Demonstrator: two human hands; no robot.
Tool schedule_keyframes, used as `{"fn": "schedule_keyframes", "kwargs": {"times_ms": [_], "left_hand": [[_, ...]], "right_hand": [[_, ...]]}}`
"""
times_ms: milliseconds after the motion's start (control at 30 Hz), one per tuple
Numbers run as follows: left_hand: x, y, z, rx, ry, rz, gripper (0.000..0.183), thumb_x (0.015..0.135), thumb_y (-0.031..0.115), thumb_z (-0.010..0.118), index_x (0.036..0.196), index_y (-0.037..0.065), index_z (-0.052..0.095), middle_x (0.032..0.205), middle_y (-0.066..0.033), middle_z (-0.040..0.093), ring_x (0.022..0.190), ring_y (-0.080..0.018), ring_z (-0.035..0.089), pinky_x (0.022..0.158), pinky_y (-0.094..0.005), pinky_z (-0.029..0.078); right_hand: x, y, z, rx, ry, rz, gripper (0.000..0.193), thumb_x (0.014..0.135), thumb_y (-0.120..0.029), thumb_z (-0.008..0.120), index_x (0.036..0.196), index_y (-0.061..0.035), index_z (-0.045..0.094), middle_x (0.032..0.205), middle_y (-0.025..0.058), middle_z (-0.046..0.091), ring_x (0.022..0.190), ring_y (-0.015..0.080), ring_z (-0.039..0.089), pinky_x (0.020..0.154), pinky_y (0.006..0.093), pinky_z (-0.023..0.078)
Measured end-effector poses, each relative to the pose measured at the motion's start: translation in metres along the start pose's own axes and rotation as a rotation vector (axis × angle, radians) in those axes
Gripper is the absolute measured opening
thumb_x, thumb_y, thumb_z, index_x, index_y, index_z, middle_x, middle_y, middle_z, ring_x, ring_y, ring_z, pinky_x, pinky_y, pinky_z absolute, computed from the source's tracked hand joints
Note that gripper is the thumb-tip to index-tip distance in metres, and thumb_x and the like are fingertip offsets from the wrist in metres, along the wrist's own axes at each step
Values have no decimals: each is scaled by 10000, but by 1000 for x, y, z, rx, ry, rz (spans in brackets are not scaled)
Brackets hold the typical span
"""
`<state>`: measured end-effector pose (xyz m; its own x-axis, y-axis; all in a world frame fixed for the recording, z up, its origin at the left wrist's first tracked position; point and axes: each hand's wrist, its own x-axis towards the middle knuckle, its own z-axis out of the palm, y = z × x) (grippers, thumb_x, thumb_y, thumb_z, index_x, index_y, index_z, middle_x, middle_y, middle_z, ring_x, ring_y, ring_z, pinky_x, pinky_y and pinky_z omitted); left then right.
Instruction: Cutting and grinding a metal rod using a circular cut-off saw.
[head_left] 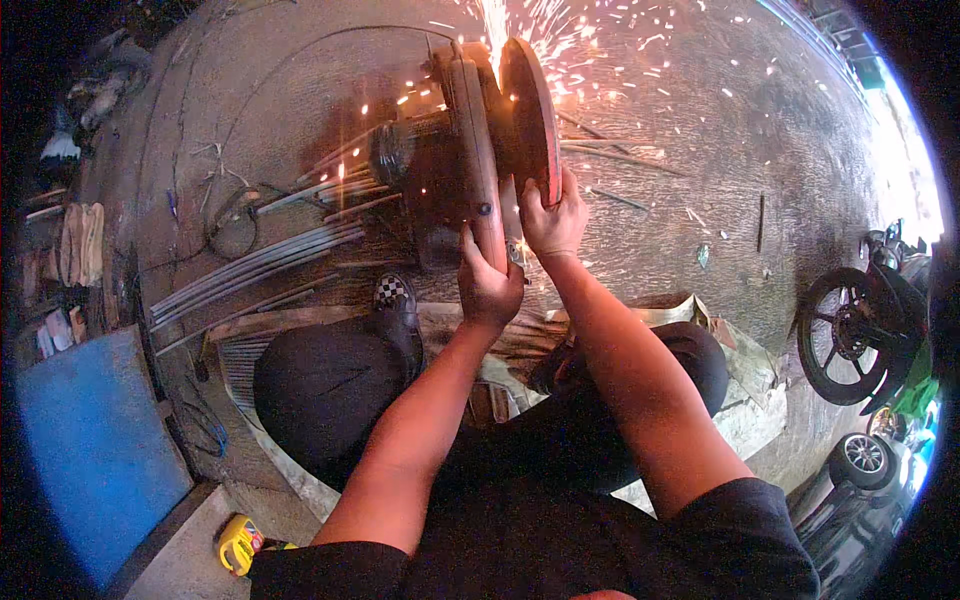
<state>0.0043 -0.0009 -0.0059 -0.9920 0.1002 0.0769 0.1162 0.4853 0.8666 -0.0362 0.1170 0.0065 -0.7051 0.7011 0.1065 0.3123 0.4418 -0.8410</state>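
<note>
In front of me stands a cutting machine with a dark motor body [425, 150] and a long, reddish-lit rounded guard or arm [478, 150]. My left hand [490, 290] is closed round the near end of that arm. Just to its right a large round disc-like piece with a red rim [545, 130] stands nearly edge-on. My right hand [555, 220] grips its lower edge, thumb toward me. Bright sparks [495, 40] spray up and away from the gap between the two. Glare and dark shadow hide the exact point of contact.
Several metal rods [260, 265] lie at the left of the machine. A blue board [95, 440] and a yellow tape measure [240, 545] are at lower left. My shoe [395, 300] is close to the machine. A motorcycle wheel [845, 335] and a car [850, 520] stand at right.
</note>
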Motion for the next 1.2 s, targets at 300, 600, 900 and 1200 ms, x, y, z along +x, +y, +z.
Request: {"fn": "schedule_keyframes", "kwargs": {"times_ms": [300, 600, 900, 1200], "left_hand": [[-2, -7, 4, 1, 10, -16, 725, 688, 38, 563, 1331, -62, 242, 1159, -332, 479, 1065, -483, 484, 919, -495, 383], [-3, -3, 2, 39, -11, -52, 737, 699, 58, 576, 1332, -66, 220, 1169, -341, 462, 1069, -483, 477, 920, -496, 378], [0, -1, 1, 78, 31, 60, 725, 714, 55, 563, 1335, -64, 209, 1153, -339, 482, 1014, -493, 514, 876, -501, 413], [-4, -1, 1, 72, -3, -31, 737, 703, 44, 562, 1340, -56, 204, 1148, -338, 484, 1028, -492, 505, 883, -505, 407]], "right_hand": [[0, 1, -2, 33, -10, -36, 432, 730, -251, 624, 1123, -92, 540, 926, 215, 619, 860, 413, 591, 727, 455, 480], [1, 6, 2, -32, -17, -25, 458, 732, -264, 627, 1148, -98, 537, 923, 212, 624, 843, 411, 596, 714, 452, 485], [-2, 1, 0, 16, -15, -16, 390, 774, -284, 621, 1088, -61, 564, 874, 211, 627, 816, 400, 611, 695, 431, 487], [-3, -1, 0, 57, 14, -52, 385, 785, -284, 607, 1103, -73, 554, 867, 212, 621, 801, 401, 604, 684, 434, 481]]}}
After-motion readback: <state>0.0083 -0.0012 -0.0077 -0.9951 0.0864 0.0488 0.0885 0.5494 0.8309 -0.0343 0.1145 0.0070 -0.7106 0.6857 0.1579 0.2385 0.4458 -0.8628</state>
